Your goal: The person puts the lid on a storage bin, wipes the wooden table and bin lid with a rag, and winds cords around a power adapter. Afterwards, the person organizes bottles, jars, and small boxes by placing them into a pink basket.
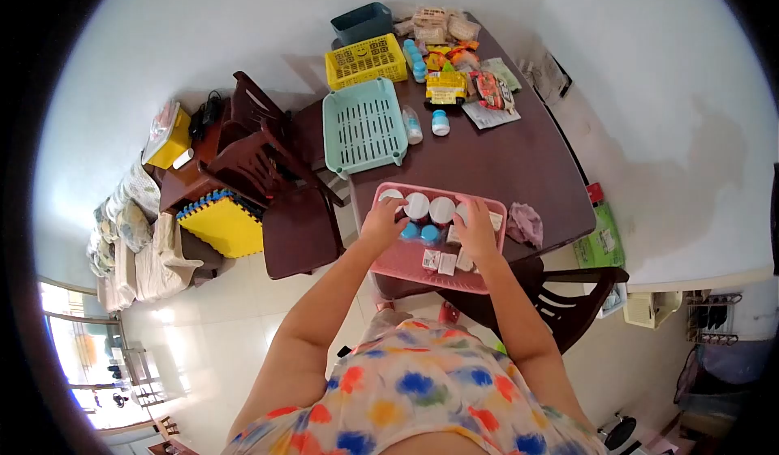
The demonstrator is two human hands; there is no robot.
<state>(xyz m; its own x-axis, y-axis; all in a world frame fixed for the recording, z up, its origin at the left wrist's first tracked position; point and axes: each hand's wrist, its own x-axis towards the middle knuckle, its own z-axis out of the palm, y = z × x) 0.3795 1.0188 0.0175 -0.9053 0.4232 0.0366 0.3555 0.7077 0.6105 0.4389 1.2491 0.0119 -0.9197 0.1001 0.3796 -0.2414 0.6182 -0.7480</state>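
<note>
A pink basket (398,262) rests at the near edge of the dark table. Inside it, a row of white-lidded bottles (417,205) stands along the far side, with blue-capped bottles (430,234) nearer and small white boxes (439,262) in front. My left hand (385,224) is over the basket's left part, fingers apart and touching the leftmost white lid. At the right part, my right hand (476,226) reaches over the bottles and boxes, its fingertips at the rightmost white lid. Whether either hand grips a bottle is hard to make out.
Beyond are a mint basket (365,126), a yellow basket (367,62), a dark bin (362,23), a white bottle with blue cap (440,122), a clear bottle (412,126) and snack packets (446,87). A pink cloth (526,225) lies right; chairs (300,228) stand beside the table.
</note>
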